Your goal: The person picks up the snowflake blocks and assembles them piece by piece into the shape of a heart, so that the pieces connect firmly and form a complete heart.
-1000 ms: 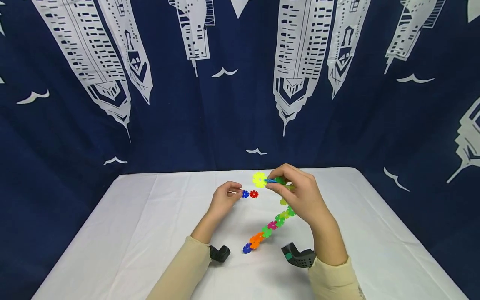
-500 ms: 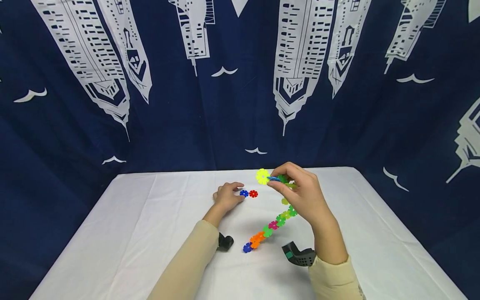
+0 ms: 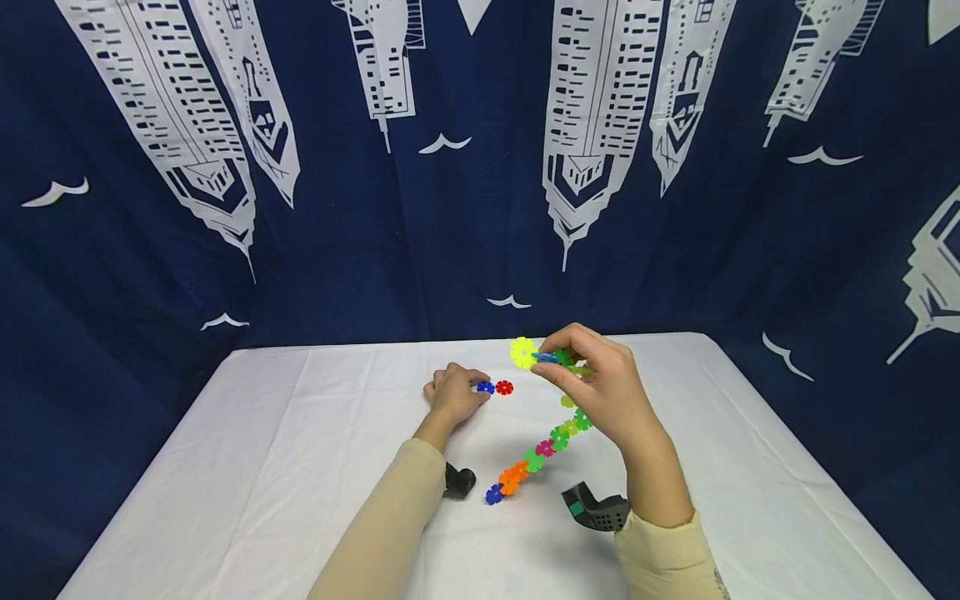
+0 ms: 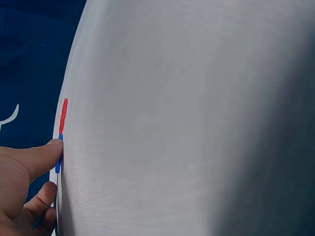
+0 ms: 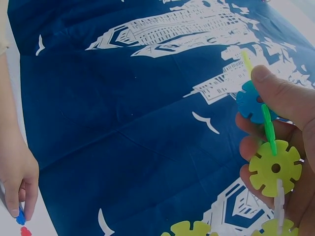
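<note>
In the head view my left hand (image 3: 454,395) is low over the far part of the table, pinching a blue flower-shaped disc (image 3: 486,387) between thumb and fingers. A red disc (image 3: 505,387) adjoins the blue one on its right; in the left wrist view the two line up edge-on. My right hand (image 3: 600,383) is raised and grips a chain of interlocking flower discs (image 3: 509,481) by a blue disc (image 5: 250,103). Past the fingertips a yellow disc (image 3: 523,352) sticks out to the left. Green and yellow-green discs hang below the grip, partly hidden by the hand.
A white cloth covers the table (image 3: 315,467). Behind it hangs a dark blue curtain (image 3: 337,250) with white building prints. Black wrist devices (image 3: 596,508) project from both sleeves. The chain's lower end, a blue disc (image 3: 494,494), lies toward the front middle.
My left hand has shifted from the blue disc's left end to lie around it, its forearm moving rightward and forward. My right hand rose slightly with the chain.
</note>
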Demonstrator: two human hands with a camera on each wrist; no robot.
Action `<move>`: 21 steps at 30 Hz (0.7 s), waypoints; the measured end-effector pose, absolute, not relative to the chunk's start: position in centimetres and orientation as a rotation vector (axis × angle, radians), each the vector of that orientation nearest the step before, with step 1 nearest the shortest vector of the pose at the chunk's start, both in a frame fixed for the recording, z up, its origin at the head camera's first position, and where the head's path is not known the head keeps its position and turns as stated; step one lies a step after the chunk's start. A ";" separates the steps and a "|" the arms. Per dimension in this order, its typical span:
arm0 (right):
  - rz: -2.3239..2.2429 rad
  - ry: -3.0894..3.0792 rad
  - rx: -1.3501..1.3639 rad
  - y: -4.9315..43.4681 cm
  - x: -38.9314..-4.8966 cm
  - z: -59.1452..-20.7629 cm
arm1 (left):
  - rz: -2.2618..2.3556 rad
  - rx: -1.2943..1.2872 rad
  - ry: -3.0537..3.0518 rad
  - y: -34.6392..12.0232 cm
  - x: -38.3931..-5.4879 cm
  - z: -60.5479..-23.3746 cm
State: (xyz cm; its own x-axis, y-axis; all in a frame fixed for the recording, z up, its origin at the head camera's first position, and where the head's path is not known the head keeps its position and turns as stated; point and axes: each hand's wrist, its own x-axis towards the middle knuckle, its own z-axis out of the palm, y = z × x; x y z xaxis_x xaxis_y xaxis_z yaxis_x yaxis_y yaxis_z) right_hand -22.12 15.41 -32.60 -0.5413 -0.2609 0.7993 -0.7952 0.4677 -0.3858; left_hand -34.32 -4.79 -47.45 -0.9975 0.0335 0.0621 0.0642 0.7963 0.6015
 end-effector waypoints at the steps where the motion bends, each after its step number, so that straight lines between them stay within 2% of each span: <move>1: 1.019 -2.047 0.873 15.4 -22.1 -32.6 | -0.996 -0.072 -2.920 -4.8 -34.3 -47.5; 16: 1.024 -2.082 0.868 15.4 -22.2 -32.7 | -1.484 0.048 -2.523 -6.5 -34.2 -48.5; 21: 1.010 -2.084 0.874 15.4 -22.3 -32.8 | -1.762 0.057 -2.331 -6.9 -32.9 -47.3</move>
